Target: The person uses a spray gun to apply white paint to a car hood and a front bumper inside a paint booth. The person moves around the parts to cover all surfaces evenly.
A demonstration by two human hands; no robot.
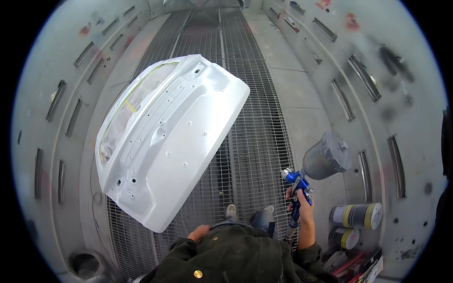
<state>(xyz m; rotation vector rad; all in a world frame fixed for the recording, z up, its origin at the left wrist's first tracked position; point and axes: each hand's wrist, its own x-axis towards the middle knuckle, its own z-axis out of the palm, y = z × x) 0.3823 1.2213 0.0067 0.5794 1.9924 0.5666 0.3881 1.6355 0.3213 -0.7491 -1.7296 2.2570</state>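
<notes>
My right hand (306, 214) is wrapped around the grip of a blue paint spray gun (296, 181), with the thumb high on its back. A translucent grey cup (325, 156) sits on top of the gun, tilted to the right. The nozzle points left, toward a large silver-white car body panel (188, 137), with a space between them. Plastic film (123, 118) edged with yellow-green tape covers the panel's window opening. Close to my dark jacket, beyond the panel's near end, is my left hand (199, 232); most of its fingers are hidden.
A metal grating (257, 137) forms the floor underfoot. Paint-marked grey walls with metal slots (364, 78) stand on both sides. At the lower right lie cylindrical cans (356, 215) and a box of red items (351, 266). A round metal duct-like opening (86, 265) is at lower left.
</notes>
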